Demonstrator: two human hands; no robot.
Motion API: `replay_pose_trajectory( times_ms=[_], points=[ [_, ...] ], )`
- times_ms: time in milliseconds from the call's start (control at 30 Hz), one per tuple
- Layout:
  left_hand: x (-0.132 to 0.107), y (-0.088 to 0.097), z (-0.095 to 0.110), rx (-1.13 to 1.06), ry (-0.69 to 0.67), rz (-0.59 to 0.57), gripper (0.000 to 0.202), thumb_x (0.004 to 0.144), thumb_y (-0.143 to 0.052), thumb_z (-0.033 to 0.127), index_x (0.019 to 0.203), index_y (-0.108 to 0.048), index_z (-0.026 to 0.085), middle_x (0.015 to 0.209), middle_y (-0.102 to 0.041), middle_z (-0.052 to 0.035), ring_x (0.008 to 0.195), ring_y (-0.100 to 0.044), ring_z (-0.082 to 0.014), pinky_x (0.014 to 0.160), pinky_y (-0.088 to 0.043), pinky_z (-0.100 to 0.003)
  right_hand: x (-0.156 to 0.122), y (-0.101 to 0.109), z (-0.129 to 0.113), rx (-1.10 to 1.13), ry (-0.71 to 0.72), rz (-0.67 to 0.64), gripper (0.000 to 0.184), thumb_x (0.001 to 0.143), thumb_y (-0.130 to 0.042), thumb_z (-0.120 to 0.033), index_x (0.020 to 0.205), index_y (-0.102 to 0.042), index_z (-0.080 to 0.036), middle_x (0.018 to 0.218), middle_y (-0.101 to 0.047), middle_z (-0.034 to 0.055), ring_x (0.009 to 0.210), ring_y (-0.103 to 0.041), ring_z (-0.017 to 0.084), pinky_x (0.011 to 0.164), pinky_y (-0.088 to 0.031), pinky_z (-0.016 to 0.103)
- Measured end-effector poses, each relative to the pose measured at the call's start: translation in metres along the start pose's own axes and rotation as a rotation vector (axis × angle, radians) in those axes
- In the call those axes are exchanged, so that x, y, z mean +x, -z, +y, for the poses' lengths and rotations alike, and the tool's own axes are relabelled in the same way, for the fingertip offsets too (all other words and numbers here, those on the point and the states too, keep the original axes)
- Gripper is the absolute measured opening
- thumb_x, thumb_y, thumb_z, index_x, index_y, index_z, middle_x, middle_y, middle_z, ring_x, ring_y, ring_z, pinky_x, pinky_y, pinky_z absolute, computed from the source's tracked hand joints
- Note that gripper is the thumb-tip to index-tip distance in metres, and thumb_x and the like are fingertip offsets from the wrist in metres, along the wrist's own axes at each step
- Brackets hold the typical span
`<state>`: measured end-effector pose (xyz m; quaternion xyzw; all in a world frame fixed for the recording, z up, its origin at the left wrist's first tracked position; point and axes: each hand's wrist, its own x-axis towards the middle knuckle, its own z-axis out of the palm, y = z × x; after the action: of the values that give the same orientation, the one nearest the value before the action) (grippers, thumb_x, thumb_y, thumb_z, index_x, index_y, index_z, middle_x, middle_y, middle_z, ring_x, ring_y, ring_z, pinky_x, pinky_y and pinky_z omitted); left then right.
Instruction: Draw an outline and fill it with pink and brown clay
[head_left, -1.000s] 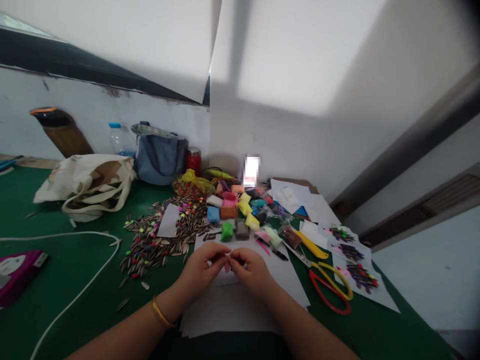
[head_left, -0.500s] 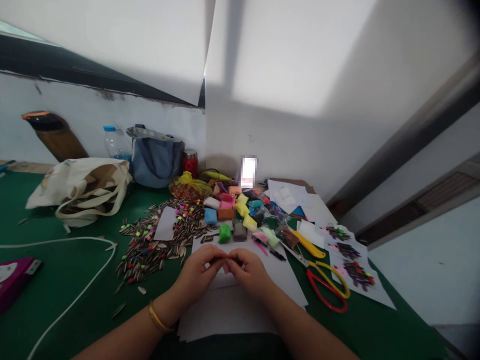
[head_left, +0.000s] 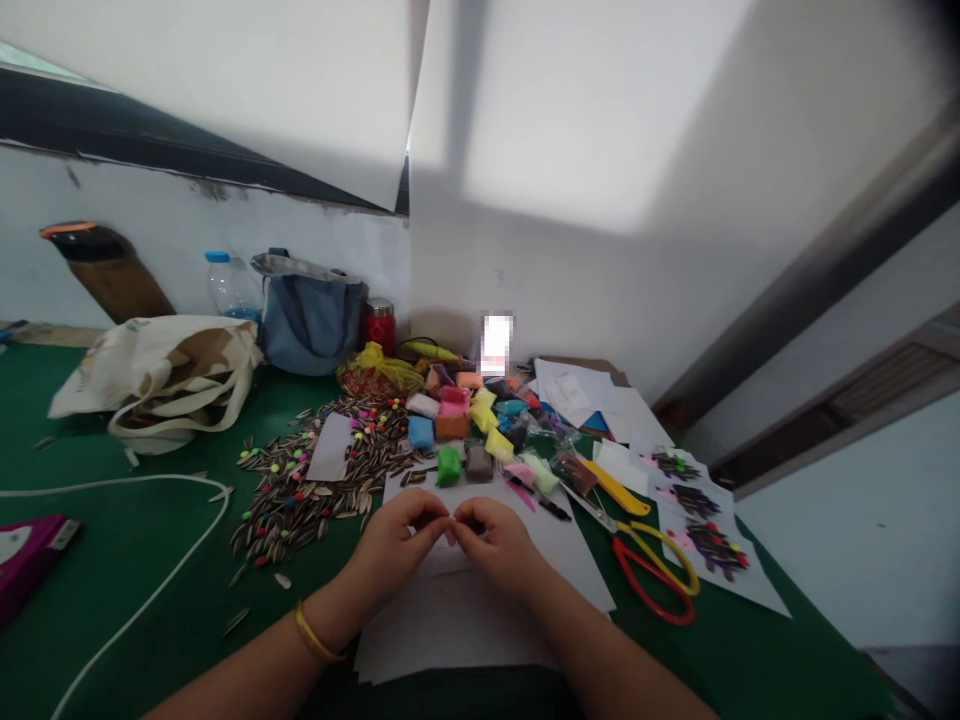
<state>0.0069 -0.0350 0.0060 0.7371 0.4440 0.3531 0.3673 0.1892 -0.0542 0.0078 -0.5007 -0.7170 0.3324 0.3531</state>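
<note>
Over the white paper sheets (head_left: pixel 457 625), my left hand (head_left: pixel 401 540) and my right hand (head_left: pixel 495 545) meet fingertip to fingertip. Both are closed in a pinch. A tiny pinkish bit shows between the fingertips; whether it is clay or a fingertip I cannot tell. Just beyond the hands sit a green clay lump (head_left: pixel 449 466) and a grey-brown clay block (head_left: pixel 478 463). Packets of coloured clay, among them a blue one (head_left: pixel 421 433) and a yellow one (head_left: pixel 499 444), lie behind these. A black pen (head_left: pixel 551 507) rests on the paper right of my right hand.
Sunflower seeds (head_left: pixel 300 505) mixed with coloured balls spread on the left. To the right lie red-and-yellow scissors (head_left: pixel 652 575), a yellow cutter (head_left: pixel 619 488) and sheets with seed-and-clay figures (head_left: pixel 716 550). Bags (head_left: pixel 311 320), a red flask (head_left: pixel 380 328) and a white cable (head_left: pixel 161 572) are also there.
My hands stay together in nearly the same place, with only a slight shift of the fingers. Less of the pinkish bit shows between them. Nothing else has visibly moved.
</note>
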Motion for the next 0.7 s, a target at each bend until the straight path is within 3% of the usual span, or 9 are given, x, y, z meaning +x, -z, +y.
replay_pose_trajectory(
  times_ms=[700],
  points=[
    [-0.0025,0.0,0.0042,0.047,-0.024,-0.017,0.011,0.084,-0.058,0.029,0.079,-0.062,0.02,0.079,-0.061,-0.0013,0.075,-0.056,-0.016,0.068,-0.044,-0.027,-0.0001,-0.0032,0.0022,-0.024,-0.013,-0.047,0.01,0.085,-0.06,-0.023,0.081,-0.067,-0.019,0.076,-0.066,0.0001,0.071,-0.058,0.014,0.062,-0.038,0.023]
  ],
)
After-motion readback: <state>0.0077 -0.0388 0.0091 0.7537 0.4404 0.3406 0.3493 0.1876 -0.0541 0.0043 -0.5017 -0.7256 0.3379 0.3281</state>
